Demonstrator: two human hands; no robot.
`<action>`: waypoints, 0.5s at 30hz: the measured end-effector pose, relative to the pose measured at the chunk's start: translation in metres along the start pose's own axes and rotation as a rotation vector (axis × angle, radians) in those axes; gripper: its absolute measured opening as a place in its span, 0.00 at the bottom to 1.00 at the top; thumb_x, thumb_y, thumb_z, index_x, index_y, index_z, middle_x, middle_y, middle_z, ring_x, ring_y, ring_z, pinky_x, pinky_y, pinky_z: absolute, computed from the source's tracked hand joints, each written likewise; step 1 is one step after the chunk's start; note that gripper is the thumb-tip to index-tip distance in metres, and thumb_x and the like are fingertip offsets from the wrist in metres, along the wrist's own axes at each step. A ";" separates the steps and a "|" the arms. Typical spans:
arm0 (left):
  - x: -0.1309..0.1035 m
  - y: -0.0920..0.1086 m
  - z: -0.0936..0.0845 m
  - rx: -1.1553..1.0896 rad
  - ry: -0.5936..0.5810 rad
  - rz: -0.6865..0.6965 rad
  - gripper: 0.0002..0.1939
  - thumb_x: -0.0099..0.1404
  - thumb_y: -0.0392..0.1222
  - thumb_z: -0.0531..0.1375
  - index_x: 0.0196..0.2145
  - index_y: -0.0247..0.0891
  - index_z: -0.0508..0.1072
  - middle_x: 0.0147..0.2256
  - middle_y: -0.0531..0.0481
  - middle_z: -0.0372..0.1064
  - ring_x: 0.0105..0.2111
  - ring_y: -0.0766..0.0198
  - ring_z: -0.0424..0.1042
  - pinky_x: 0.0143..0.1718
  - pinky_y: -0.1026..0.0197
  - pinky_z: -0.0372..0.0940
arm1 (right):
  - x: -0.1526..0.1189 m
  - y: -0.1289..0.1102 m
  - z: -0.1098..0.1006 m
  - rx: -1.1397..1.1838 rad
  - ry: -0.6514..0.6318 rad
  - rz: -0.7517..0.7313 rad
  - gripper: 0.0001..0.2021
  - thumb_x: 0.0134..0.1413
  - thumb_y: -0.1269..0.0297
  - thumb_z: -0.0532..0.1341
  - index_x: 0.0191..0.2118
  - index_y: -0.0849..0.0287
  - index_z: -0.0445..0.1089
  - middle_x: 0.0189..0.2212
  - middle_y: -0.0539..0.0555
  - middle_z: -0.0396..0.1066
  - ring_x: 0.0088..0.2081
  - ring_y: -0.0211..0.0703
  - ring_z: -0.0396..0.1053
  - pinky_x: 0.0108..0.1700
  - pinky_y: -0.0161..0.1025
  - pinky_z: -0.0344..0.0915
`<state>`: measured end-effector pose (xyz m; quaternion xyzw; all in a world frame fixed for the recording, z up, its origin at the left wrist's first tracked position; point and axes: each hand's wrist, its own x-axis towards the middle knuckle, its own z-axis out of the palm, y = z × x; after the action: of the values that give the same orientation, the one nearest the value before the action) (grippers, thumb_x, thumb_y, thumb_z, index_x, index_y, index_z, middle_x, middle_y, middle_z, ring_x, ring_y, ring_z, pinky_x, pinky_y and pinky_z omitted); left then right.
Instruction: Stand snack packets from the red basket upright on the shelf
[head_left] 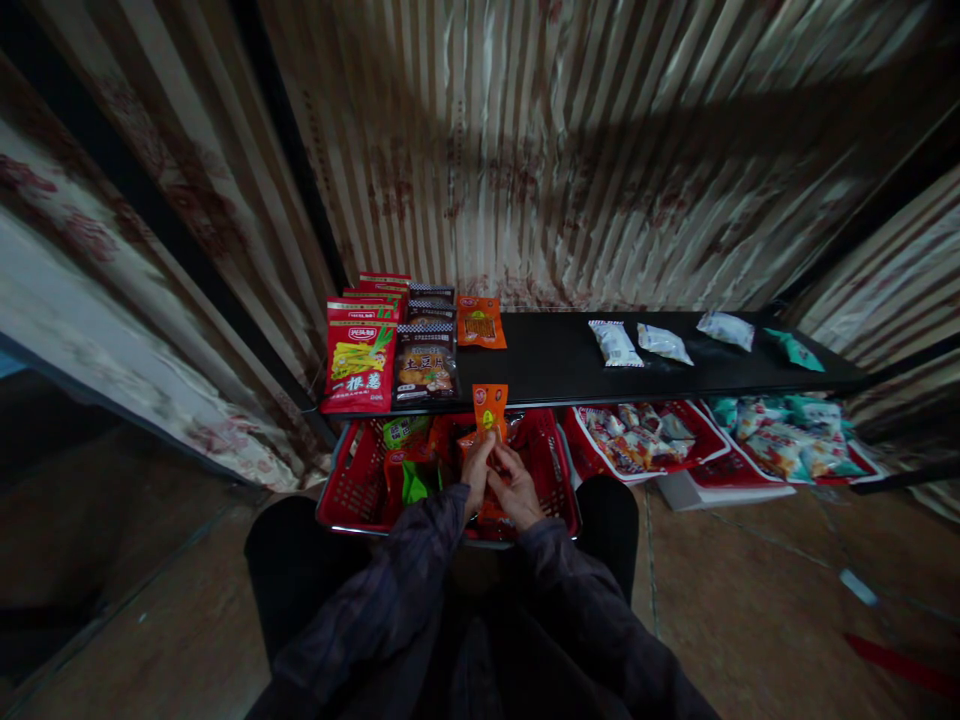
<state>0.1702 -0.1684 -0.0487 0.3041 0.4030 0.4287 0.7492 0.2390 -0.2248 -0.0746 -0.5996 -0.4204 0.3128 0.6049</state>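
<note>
An orange snack packet stands upright between my hands, above the red basket in front of my knees. My left hand closes on its lower left side. From the right, my right hand closes on the bottom of the same packet. Another orange packet lies on the black shelf, beside dark potato-chip packets. Red packets stand in a row at the shelf's left end. Green and orange packets lie inside the basket.
White packets and a teal packet are spread along the shelf's right half. Below them, a second red basket and a third hold wrapped snacks. A striped curtain hangs behind; dark posts frame the shelf.
</note>
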 end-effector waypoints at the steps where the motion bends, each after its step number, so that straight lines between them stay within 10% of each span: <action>1: 0.000 0.001 0.000 -0.003 0.025 -0.011 0.23 0.55 0.56 0.67 0.42 0.36 0.78 0.40 0.46 0.77 0.42 0.58 0.75 0.37 0.64 0.68 | -0.001 0.000 -0.001 -0.026 -0.010 -0.003 0.21 0.46 0.59 0.65 0.50 0.48 0.76 0.54 0.54 0.70 0.59 0.51 0.64 0.64 0.50 0.57; 15: 0.008 0.003 -0.007 -0.072 0.127 -0.050 0.18 0.58 0.55 0.65 0.36 0.36 0.77 0.35 0.44 0.78 0.46 0.54 0.75 0.49 0.57 0.67 | -0.001 -0.013 -0.008 -0.168 -0.063 -0.076 0.20 0.48 0.59 0.67 0.50 0.48 0.76 0.55 0.56 0.71 0.59 0.54 0.65 0.64 0.54 0.56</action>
<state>0.1659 -0.1589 -0.0527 0.2388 0.4416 0.4426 0.7431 0.2442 -0.2306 -0.0617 -0.6217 -0.4865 0.2721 0.5503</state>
